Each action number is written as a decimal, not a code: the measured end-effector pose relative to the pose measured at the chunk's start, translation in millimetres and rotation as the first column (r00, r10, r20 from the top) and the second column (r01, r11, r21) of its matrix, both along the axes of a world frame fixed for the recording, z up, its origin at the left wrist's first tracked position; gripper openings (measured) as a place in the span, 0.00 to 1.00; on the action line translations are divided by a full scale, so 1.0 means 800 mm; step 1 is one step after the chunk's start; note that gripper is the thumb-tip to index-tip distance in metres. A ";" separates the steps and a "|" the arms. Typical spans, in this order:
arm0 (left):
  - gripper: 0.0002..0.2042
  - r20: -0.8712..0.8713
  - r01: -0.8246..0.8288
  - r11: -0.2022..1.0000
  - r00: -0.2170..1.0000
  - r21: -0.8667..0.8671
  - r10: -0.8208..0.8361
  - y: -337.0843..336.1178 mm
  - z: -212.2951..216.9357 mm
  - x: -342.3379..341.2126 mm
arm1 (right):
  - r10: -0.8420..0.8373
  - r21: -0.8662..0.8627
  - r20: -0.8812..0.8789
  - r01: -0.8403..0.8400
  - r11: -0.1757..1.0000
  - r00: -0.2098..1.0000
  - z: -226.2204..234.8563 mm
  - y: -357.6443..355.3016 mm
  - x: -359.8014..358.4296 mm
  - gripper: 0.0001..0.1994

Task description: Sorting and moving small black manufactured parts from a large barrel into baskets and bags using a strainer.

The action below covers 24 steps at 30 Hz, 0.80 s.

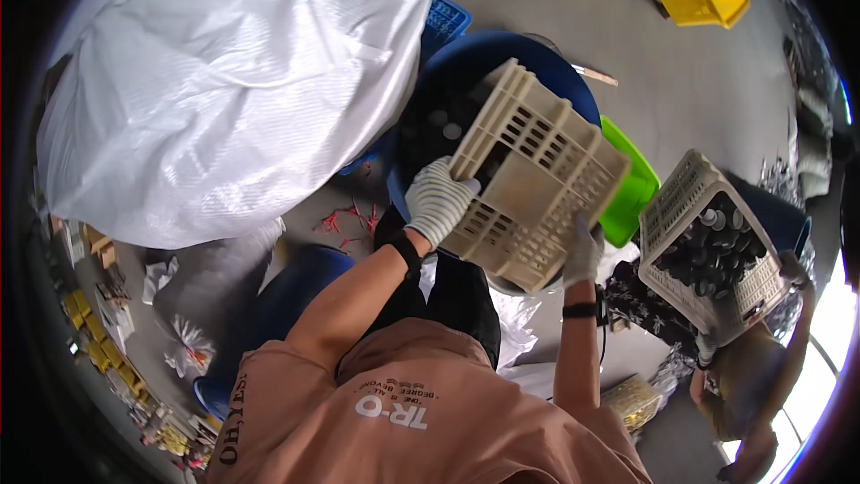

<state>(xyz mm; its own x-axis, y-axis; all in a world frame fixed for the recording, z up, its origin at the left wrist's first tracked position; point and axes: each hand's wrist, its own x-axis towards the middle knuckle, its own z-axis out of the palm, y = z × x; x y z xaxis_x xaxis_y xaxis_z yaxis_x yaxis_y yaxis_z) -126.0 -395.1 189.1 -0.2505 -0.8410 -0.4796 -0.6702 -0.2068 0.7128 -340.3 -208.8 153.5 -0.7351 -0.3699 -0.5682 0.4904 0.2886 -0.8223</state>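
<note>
The beige perforated plastic crate [539, 177] is tilted over the round, dark blue plastic barrel [573, 76]. The person's left hand [441, 202], in a striped knit glove, is closed around the crate's edge. The right hand [582, 253], also gloved, meets its opposite end; blur leaves its grip impossible to tell.

If the left hand's hold loosened, the crate could slip or twist, since the right may give uneven support. Any loose contents might miss the barrel if the crate's edge strayed past the rim. A sideways swing could also knock the bright green plastic tub [632, 184] just beside them.

The crate is rigid and boxy, with rows of slots and ribs around a plain panel. Small, dark, rounded pieces [439, 125] lie inside the smooth-walled barrel. The bulging white woven sack [242, 90] nearby looks soft, creased and slightly shiny.
</note>
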 end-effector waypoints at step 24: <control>0.20 0.047 -0.030 0.975 0.999 0.219 0.020 -0.012 -0.142 -0.020 | 0.180 0.110 -0.072 -0.171 0.979 0.981 -0.176 -0.014 -0.056 0.26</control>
<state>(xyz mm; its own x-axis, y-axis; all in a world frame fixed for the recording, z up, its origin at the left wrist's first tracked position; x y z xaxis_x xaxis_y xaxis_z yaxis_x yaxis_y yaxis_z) -141.7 -404.4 75.4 -0.2050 -0.7199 -0.6631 -0.6930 -0.3716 0.6178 -385.4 -220.4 12.5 -0.7093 -0.4399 -0.5509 0.3574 0.4492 -0.8188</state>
